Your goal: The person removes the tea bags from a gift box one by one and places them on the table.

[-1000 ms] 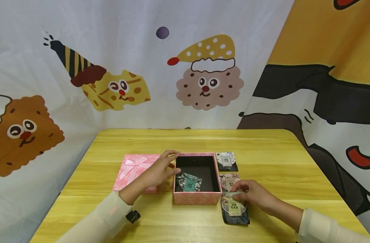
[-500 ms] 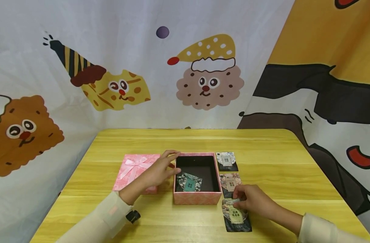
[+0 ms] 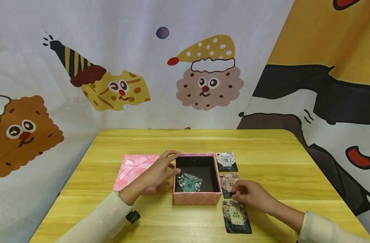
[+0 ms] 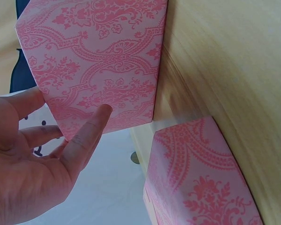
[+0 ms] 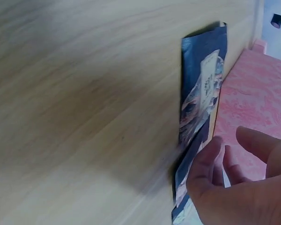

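A pink patterned box point(image 3: 197, 198) with a black interior stands uncovered mid-table. Inside lies a black-and-teal sachet point(image 3: 189, 184). My left hand point(image 3: 158, 170) rests against the box's left side, fingers nearly straight; in the left wrist view one fingertip touches the patterned outer wall point(image 4: 117, 61). Right of the box, three sachets form a column: one with a white label point(image 3: 226, 161), one with a pinkish label point(image 3: 228, 182), one with a yellow-green label point(image 3: 237, 216). Between the lower two hovers my right hand point(image 3: 254, 195). Its bent fingers and thumb stand apart with nothing between them in the right wrist view.
A pink lid point(image 3: 131, 168) with a ribbon bow lies left of the box, partly behind my left forearm. The wooden table point(image 3: 270, 152) ends at a cartoon-printed cloth point(image 3: 160, 114). A black strap point(image 3: 132, 216) sits at my left cuff.
The yellow-green-labelled sachet has slid toward me and been let go, leaving a gap below the pinkish-labelled one. My right hand has moved slightly back up from it. The left hand has stayed put.
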Action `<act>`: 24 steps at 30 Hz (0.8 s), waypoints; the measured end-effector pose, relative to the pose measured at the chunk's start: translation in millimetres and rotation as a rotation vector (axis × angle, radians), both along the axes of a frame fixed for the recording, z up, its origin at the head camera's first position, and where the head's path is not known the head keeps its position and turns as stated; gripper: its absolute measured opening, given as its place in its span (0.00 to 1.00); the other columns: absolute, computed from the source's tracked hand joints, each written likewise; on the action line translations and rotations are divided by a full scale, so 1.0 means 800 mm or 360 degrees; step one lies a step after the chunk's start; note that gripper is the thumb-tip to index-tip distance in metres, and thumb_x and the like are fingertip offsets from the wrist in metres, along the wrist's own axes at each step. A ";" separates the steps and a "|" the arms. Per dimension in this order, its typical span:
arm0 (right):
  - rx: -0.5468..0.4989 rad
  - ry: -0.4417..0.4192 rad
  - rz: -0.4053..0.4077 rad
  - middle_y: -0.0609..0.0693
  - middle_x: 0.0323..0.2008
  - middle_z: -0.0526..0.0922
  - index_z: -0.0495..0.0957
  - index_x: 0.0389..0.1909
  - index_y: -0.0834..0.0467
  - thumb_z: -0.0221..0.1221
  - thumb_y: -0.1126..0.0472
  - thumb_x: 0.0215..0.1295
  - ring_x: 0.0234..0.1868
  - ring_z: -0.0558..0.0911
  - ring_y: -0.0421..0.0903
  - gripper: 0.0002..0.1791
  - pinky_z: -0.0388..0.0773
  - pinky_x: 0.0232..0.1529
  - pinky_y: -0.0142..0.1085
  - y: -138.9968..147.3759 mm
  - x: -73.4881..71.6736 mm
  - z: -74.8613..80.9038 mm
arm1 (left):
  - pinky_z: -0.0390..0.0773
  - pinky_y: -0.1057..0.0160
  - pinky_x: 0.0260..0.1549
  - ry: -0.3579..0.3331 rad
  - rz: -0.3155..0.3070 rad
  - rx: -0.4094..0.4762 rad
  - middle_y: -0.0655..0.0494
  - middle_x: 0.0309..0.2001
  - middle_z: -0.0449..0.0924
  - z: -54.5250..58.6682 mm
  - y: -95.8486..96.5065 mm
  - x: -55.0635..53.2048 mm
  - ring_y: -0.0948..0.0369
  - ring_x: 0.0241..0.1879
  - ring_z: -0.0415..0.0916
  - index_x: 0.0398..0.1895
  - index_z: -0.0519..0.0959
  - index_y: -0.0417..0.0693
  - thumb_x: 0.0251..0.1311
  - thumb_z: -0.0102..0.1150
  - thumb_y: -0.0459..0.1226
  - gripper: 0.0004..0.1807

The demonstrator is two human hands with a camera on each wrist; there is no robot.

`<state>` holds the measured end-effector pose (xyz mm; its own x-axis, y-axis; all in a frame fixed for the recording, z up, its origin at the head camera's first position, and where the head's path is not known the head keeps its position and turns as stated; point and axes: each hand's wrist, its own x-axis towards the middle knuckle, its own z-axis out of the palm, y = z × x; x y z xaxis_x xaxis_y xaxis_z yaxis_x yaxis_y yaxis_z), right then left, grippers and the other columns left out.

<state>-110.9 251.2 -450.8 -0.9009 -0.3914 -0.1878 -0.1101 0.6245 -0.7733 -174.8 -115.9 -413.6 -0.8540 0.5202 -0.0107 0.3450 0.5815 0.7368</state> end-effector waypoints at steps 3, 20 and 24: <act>-0.0161 -0.0190 -0.0033 0.52 0.32 0.83 0.81 0.43 0.66 0.66 0.63 0.68 0.31 0.78 0.43 0.10 0.77 0.30 0.33 0.001 -0.004 0.002 | 0.84 0.59 0.48 0.0006 -0.0002 0.0002 0.43 0.76 0.58 0.000 0.000 0.000 0.52 0.53 0.81 0.79 0.60 0.39 0.72 0.62 0.39 0.37; -0.0587 -0.0624 -0.0139 0.58 0.46 0.86 0.70 0.63 0.74 0.59 0.57 0.76 0.43 0.85 0.50 0.26 0.86 0.47 0.45 -0.007 -0.020 0.034 | 0.83 0.57 0.51 -0.0024 0.0033 -0.0008 0.47 0.77 0.57 0.000 0.000 0.001 0.53 0.53 0.80 0.80 0.60 0.42 0.71 0.63 0.39 0.38; -0.0653 -0.0631 -0.0094 0.59 0.48 0.85 0.68 0.65 0.75 0.58 0.58 0.77 0.46 0.86 0.53 0.27 0.85 0.50 0.46 -0.009 -0.024 0.043 | 0.83 0.57 0.51 -0.0025 0.0040 -0.0016 0.47 0.77 0.57 -0.001 0.000 0.000 0.53 0.53 0.80 0.80 0.60 0.42 0.71 0.63 0.39 0.38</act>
